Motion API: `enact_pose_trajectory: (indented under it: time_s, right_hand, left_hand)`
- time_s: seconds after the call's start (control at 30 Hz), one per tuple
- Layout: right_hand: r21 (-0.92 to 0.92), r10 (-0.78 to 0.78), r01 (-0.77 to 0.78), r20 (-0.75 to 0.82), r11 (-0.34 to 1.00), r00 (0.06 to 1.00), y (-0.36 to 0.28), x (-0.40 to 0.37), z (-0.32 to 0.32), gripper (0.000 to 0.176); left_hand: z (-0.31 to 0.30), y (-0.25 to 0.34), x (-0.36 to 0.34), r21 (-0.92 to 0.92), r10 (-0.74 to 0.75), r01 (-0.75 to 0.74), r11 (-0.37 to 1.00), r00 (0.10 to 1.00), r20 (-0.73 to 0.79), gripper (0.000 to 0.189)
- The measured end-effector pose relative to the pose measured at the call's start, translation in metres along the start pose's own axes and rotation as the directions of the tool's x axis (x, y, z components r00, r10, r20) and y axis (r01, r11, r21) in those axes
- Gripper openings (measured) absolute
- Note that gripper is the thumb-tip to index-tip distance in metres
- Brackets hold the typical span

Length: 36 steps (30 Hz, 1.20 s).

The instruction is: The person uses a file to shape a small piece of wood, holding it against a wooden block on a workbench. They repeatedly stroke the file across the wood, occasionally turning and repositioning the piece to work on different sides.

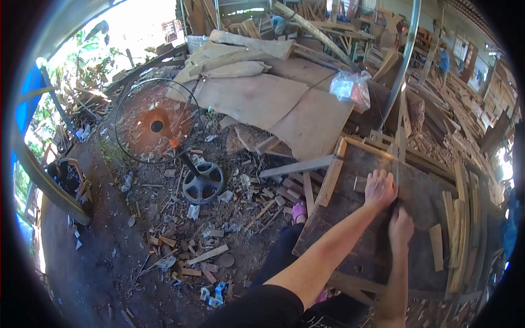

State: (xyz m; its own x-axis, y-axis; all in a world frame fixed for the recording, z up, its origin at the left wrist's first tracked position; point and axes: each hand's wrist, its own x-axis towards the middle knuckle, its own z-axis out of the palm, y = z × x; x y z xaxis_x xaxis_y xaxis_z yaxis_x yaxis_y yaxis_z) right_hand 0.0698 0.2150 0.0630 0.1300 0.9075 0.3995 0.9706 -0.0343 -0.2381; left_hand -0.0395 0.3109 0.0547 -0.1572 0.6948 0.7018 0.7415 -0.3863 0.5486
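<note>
Above a dark wooden work table (333, 235), my left hand (381, 188) is bent down with its fingers closed, near a small wood block (360, 184) and the lower part of a thin upright strip (398, 158). What its fingers press on is hard to make out. Just to the right and nearer to me, my right hand (401, 227) is closed in a fist around something dark and narrow that is mostly hidden. Light wood strips (331, 183) edge the table's far left corner.
Long wood strips (458, 235) lie along the table's right side. Beyond it are large boards (251, 95) with a plastic bag (350, 88). A fan stand with a round base (203, 183) is at left, among scraps on the ground. A person (444, 60) stands far back right.
</note>
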Motion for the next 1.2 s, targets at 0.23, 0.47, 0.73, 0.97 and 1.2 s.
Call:
enact_pose_trajectory:
  time_s: [0.23, 0.47, 0.73, 0.97, 1.2]
  right_hand:
    - [0.030, -0.048, 0.048, 0.004, 0.998, 0.999, -0.008, 0.004, -0.010, 0.028]
    - [-0.012, -0.002, 0.003, 0.054, 1.000, 0.999, -0.002, -0.032, -0.021, 0.024]
    - [0.016, 0.056, -0.055, -0.061, 0.998, 0.997, -0.009, 0.019, 0.002, 0.023]
    - [0.051, 0.024, -0.025, 0.008, 0.998, 1.000, 0.002, -0.033, -0.024, 0.023]
    - [0.089, 0.027, -0.025, -0.016, 0.996, 1.000, -0.001, 0.000, -0.006, 0.023]
  left_hand:
    - [-0.003, -0.001, 0.000, -0.021, -0.017, 0.018, 1.000, 0.998, 0.056, 0.013]
    - [-0.002, -0.001, 0.002, -0.008, -0.009, 0.010, 1.000, 0.999, 0.041, 0.015]
    - [-0.004, 0.002, 0.005, 0.057, -0.001, -0.002, 0.998, 0.999, 0.051, 0.017]
    - [-0.007, 0.006, 0.008, 0.085, 0.005, -0.014, 0.996, 0.994, 0.110, 0.018]
    - [-0.005, 0.006, 0.005, 0.137, 0.008, -0.025, 0.990, 0.993, 0.120, 0.018]
